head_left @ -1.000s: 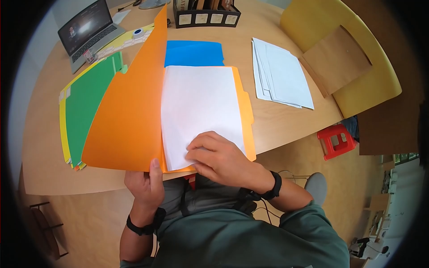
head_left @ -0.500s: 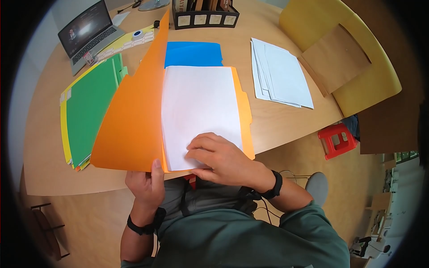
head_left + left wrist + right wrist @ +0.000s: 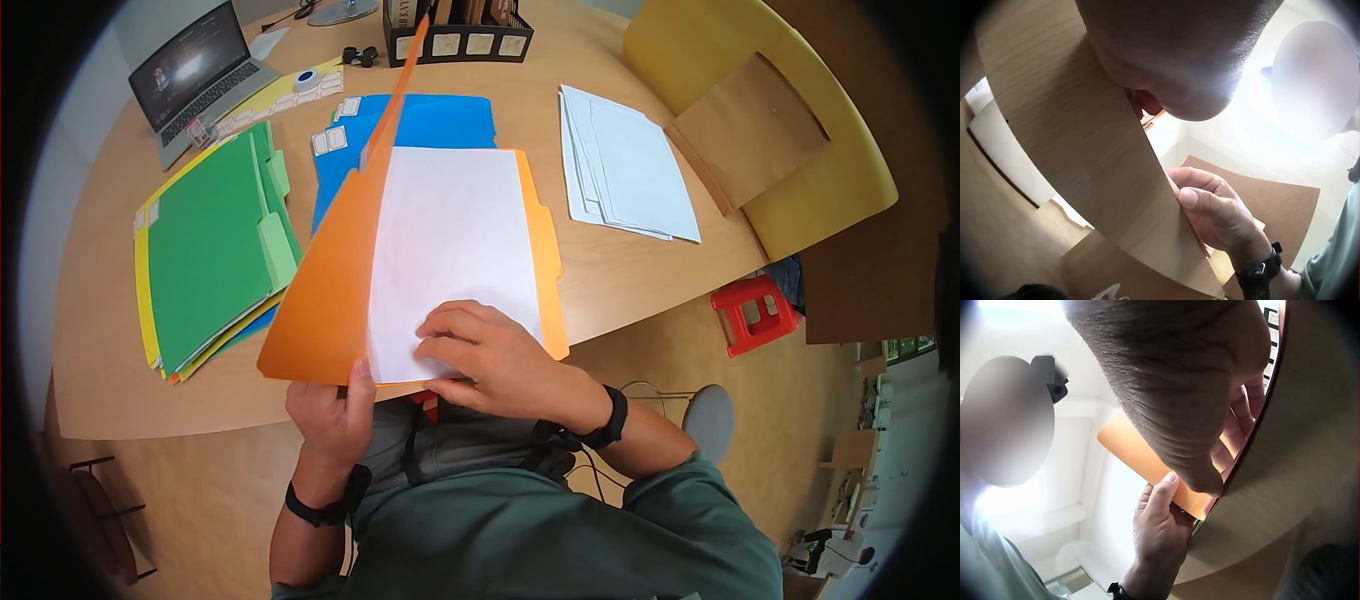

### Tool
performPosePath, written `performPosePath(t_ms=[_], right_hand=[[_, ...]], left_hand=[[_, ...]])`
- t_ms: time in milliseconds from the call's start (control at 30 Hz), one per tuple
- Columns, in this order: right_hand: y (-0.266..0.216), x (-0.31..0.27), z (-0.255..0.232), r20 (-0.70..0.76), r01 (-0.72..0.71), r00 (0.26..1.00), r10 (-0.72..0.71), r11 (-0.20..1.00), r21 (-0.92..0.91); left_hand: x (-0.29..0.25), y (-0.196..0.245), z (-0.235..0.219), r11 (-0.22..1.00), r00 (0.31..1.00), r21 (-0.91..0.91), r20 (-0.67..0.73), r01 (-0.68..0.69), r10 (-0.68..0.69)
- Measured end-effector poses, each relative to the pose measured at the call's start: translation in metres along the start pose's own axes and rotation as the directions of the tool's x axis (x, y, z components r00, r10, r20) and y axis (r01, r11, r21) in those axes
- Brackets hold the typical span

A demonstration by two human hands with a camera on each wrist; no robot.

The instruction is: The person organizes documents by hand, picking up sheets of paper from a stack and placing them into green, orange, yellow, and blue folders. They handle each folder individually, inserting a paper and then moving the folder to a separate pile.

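An orange file folder [image 3: 325,305] lies at the table's near edge, its front cover raised steeply on the left. White paper sheets [image 3: 455,225] rest inside on the back cover. My left hand [image 3: 332,418] pinches the folder's lower edge near the fold, thumb on the cover. In the right wrist view that thumb shows against the orange cover [image 3: 1138,453]. My right hand [image 3: 495,355] rests on the lower part of the sheets, fingers loosely bent and thumb by the bottom edge. Blue folders [image 3: 440,118] with white labels lie behind the orange one.
To the left is a stack of green and yellow folders [image 3: 205,245], with a laptop [image 3: 195,75] beyond. White papers [image 3: 630,170] lie on the right, near a yellow chair [image 3: 850,150]. A black organizer [image 3: 460,45] holding books stands at the back.
The orange cover has swung up and rightward, pivoting at the fold, uncovering more of the green and blue folders. My left hand has shifted slightly right; the right hand stays on the paper.
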State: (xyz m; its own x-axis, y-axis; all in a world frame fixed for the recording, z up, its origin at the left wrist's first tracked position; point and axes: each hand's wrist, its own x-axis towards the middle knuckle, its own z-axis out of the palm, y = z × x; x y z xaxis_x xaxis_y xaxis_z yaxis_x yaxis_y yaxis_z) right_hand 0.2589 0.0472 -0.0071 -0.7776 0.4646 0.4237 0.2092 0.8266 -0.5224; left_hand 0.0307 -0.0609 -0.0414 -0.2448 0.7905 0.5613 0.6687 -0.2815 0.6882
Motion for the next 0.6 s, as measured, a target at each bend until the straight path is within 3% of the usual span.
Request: performPosePath(t_ms=[100, 400, 467, 600], right_hand=[[0.0002, -0.0007, 0.0009, -0.014, 0.011, 1.000, -0.011, 1.000, -0.012], [0.0047, -0.0046, 0.0019, 0.048, -0.016, 0.999, 0.016, 1.000, -0.004], [0.0032, -0.0032, 0.0026, -0.024, 0.010, 1.000, -0.010, 1.000, -0.002], [0.0044, -0.0040, 0.0037, -0.024, 0.005, 1.000, -0.005, 1.000, 0.006]], left_hand=[[0.0044, 0.0038, 0.0003, 0.998, 0.999, 0.014, 0.000, -0.054, 0.054], [0.0030, 0.0033, 0.0009, 0.998, 0.999, 0.051, 0.012, -0.036, 0.036], [0.0037, 0.0037, 0.0008, 0.997, 0.999, 0.067, 0.017, -0.046, 0.045], [0.0024, 0.0036, 0.0019, 0.996, 0.999, 0.082, 0.018, -0.041, 0.040]])
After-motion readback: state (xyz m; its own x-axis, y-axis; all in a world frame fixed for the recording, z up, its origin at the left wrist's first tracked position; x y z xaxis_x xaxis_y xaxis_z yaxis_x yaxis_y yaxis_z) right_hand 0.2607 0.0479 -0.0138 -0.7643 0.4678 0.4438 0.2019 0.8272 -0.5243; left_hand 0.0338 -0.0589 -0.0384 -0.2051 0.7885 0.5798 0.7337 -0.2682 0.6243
